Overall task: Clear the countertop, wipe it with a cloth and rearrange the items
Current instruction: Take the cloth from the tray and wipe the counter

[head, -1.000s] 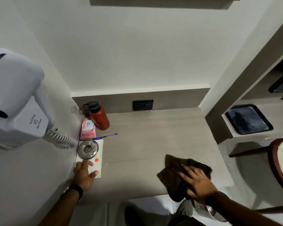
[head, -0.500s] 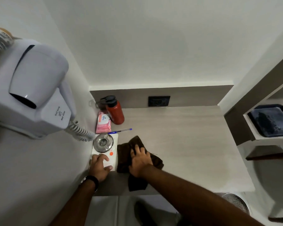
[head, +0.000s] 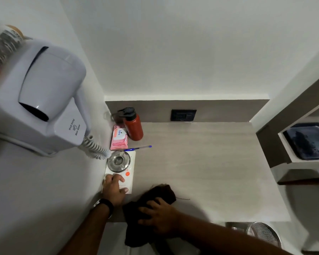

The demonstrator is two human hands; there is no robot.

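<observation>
My right hand [head: 159, 215] presses a dark brown cloth [head: 162, 193] flat on the grey countertop [head: 201, 162] near its front edge; part of the cloth hangs over the edge. My left hand [head: 114, 188] rests fingers-down on a white card with an orange dot [head: 130, 179] at the left wall. On that card sits a round metal ashtray [head: 118, 161]. Behind it lie a blue pen [head: 138, 148] and a pink wipes pack [head: 119, 138]. A red bottle with a black cap [head: 133, 125] stands in the back left corner.
A white wall hair dryer [head: 42, 100] with a coiled cord juts out at the left. A black socket [head: 183, 115] sits in the backsplash. At the right a shelf holds a dark tray [head: 309, 140]. A metal mesh bin [head: 263, 233] stands below the counter's front edge.
My right hand swept the cloth from the front right across to beside the card, then back toward the front edge. My left hand stayed on the card.
</observation>
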